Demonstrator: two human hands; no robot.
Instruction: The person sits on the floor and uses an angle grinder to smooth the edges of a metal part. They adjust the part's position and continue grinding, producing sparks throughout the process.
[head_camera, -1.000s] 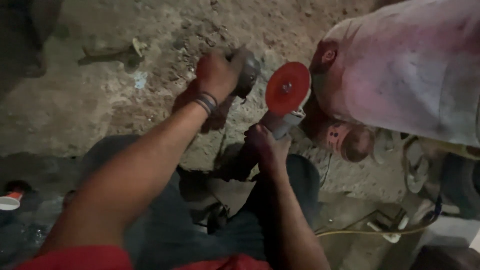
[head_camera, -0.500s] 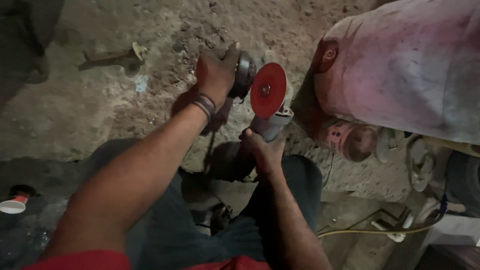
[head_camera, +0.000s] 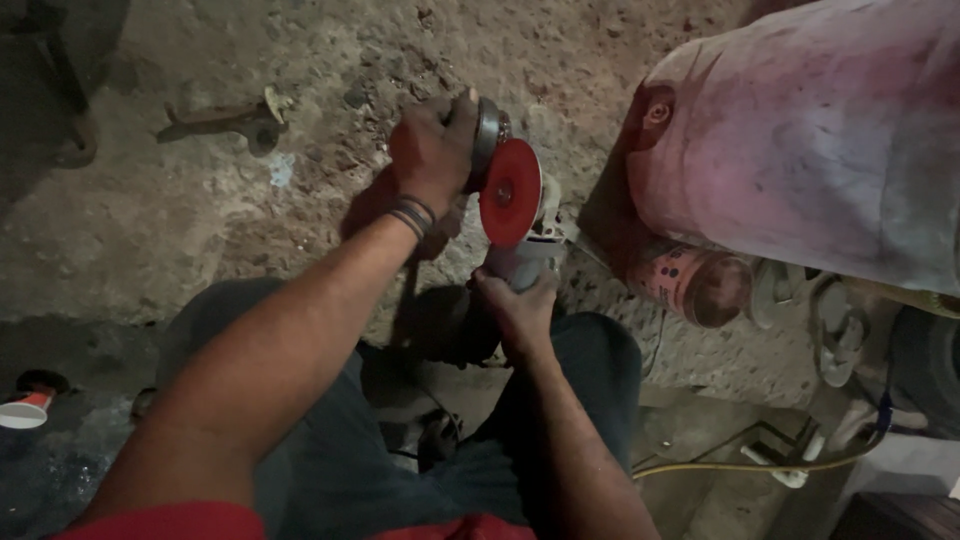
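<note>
My right hand (head_camera: 515, 312) grips the grey body of an angle grinder (head_camera: 530, 255), held upright over my lap. A red disc (head_camera: 509, 192) sits on the grinder's head, facing me. My left hand (head_camera: 432, 148), with dark bands on the wrist, is closed on a round metal cup-shaped part (head_camera: 488, 135) pressed against the far side of the red disc. Both forearms reach forward over my dark trousers.
Rough dirt ground (head_camera: 200, 220) lies ahead with a rusty tool (head_camera: 225, 118) on it. A large pale pink tank (head_camera: 820, 140) and a rusty orange can (head_camera: 695, 285) stand at the right. A yellowish cable (head_camera: 740, 465) runs at the lower right; a small white-and-red cup (head_camera: 25, 408) sits at the left.
The grinder has moved left toward my left hand, and the metal part now sits against the red disc. The disc has turned more edge-on.
</note>
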